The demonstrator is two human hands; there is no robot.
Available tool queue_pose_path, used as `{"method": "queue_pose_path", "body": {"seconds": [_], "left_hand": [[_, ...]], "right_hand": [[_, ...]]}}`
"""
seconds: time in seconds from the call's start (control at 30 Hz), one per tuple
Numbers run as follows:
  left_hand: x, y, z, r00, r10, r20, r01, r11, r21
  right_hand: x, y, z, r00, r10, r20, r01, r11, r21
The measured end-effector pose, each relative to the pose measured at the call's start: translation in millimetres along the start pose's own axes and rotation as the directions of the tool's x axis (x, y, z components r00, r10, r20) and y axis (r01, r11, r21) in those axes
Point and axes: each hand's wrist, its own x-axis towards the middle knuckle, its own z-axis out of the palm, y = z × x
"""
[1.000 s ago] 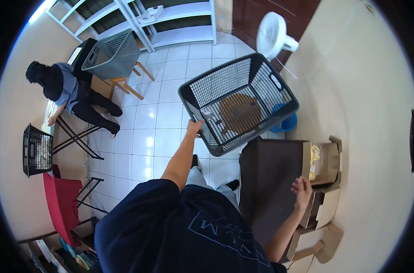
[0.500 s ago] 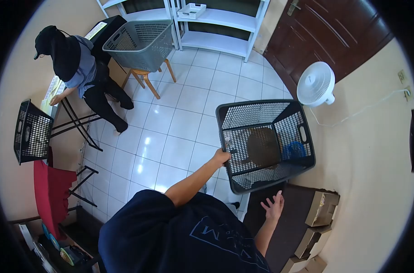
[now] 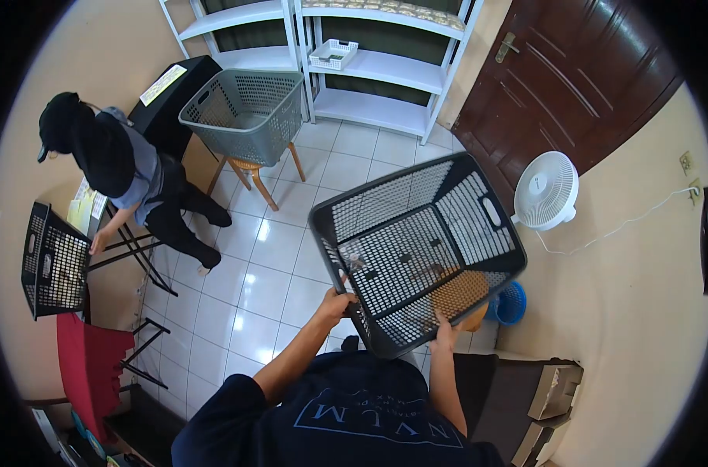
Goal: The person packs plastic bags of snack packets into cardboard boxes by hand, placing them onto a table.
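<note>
A large dark mesh basket [image 3: 404, 233] hangs tilted in front of me, its open top facing up toward the camera. On its left rim my left hand [image 3: 336, 305] is closed, the fingers wrapped round the edge. My right hand [image 3: 446, 335] grips the near rim, toward the right. Small, unclear items show near the basket's left inner wall. Through the mesh and past the near right corner appears a round wooden stool [image 3: 475, 317], with a blue bin [image 3: 511, 303] beside it.
A person [image 3: 140, 171] at the left touches another black basket [image 3: 54, 265]. A grey basket [image 3: 249, 117] rests on a stool. White shelves [image 3: 385, 66], a brown door [image 3: 564, 70] and a white fan [image 3: 547, 191] stand beyond. Cardboard boxes [image 3: 552, 393] lie lower right.
The basket has swung left and turned. My right hand, open and off it before, now holds its near rim. The other person's hand has moved down to the black basket.
</note>
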Motion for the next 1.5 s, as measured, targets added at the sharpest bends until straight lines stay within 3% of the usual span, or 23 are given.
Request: {"method": "queue_pose_path", "body": {"seconds": [0.07, 0.13, 0.27, 0.4, 0.43, 0.53, 0.6, 0.67, 0.73, 0.8, 0.87, 0.93, 1.0, 1.03, 1.07, 1.17, 1.3, 1.5], "left_hand": [[4.4, 9.8, -6.2, 1.000, 0.007, -0.014, -0.007, 1.000, 0.009], [10.5, 21.5, -10.2, 0.995, 0.041, -0.092, -0.050, 0.994, -0.096], [27.2, 47.1, -4.6, 0.986, 0.049, -0.162, -0.069, 0.990, -0.121], [54.0, 84.1, 12.8, 0.995, 0.056, -0.087, -0.073, 0.976, -0.205], [46.0, 107.1, 29.9, 0.985, 0.085, -0.150, -0.096, 0.993, -0.069], [90.7, 147.8, 11.6, 0.991, 0.050, -0.126, -0.058, 0.996, -0.065], [115.2, 171.5, 1.3, 0.928, 0.156, -0.338, -0.127, 0.986, 0.107], [147.5, 207.0, -10.0, 0.824, 0.178, -0.537, -0.217, 0.976, -0.010], [164.1, 241.4, -20.3, 0.704, 0.363, -0.610, -0.396, 0.914, 0.088], [189.2, 277.9, -25.9, 0.686, 0.510, -0.518, -0.491, 0.851, 0.187], [228.2, 305.2, -41.2, 0.785, 0.534, -0.314, -0.506, 0.845, 0.172], [235.6, 354.4, -18.3, 0.850, 0.490, -0.194, -0.407, 0.844, 0.349], [257.9, 382.7, -12.6, 0.896, 0.420, -0.141, -0.334, 0.849, 0.409], [274.4, 395.2, -12.2, 0.906, 0.408, -0.111, -0.329, 0.846, 0.419], [292.2, 401.7, -10.7, 0.908, 0.406, -0.100, -0.332, 0.846, 0.416], [357.8, 429.2, -8.3, 0.817, 0.575, -0.043, -0.523, 0.770, 0.367], [424.5, 486.1, 3.0, 0.819, 0.574, -0.023, -0.523, 0.761, 0.383], [497.8, 564.4, 33.5, 0.844, 0.536, -0.013, -0.499, 0.795, 0.346]], "right_hand": [[22.3, 6.1, 25.9, 0.995, 0.048, 0.085, -0.043, 0.997, -0.060], [24.1, -12.8, 64.3, 0.991, 0.053, 0.126, -0.042, 0.995, -0.087], [69.2, -18.3, 119.2, 0.973, -0.009, 0.230, 0.037, 0.992, -0.118], [119.7, -45.0, 187.8, 0.945, 0.079, 0.317, -0.027, 0.986, -0.165], [129.7, -56.8, 208.7, 0.944, 0.110, 0.310, -0.042, 0.975, -0.218], [175.6, -79.0, 260.8, 0.935, 0.119, 0.335, -0.020, 0.958, -0.285], [195.2, -100.8, 283.0, 0.917, 0.191, 0.351, -0.088, 0.953, -0.289], [220.6, -120.6, 311.9, 0.930, 0.172, 0.325, -0.077, 0.955, -0.285], [245.1, -136.9, 325.2, 0.889, 0.247, 0.385, -0.092, 0.921, -0.378], [279.7, -147.9, 342.2, 0.844, 0.199, 0.498, 0.001, 0.928, -0.373], [306.6, -162.6, 364.3, 0.822, 0.235, 0.520, 0.001, 0.911, -0.413], [329.1, -176.5, 393.1, 0.806, 0.249, 0.538, -0.009, 0.912, -0.409], [343.3, -195.3, 424.3, 0.765, 0.319, 0.559, -0.058, 0.899, -0.433], [350.1, -201.1, 441.7, 0.792, 0.321, 0.520, -0.057, 0.885, -0.462], [360.9, -204.8, 456.3, 0.798, 0.313, 0.515, -0.052, 0.886, -0.460], [400.8, -213.2, 510.4, 0.779, 0.326, 0.535, -0.014, 0.863, -0.506], [443.9, -223.4, 570.7, 0.802, 0.255, 0.540, 0.044, 0.877, -0.479], [516.2, -236.6, 647.2, 0.836, 0.267, 0.480, 0.019, 0.859, -0.512]]}}
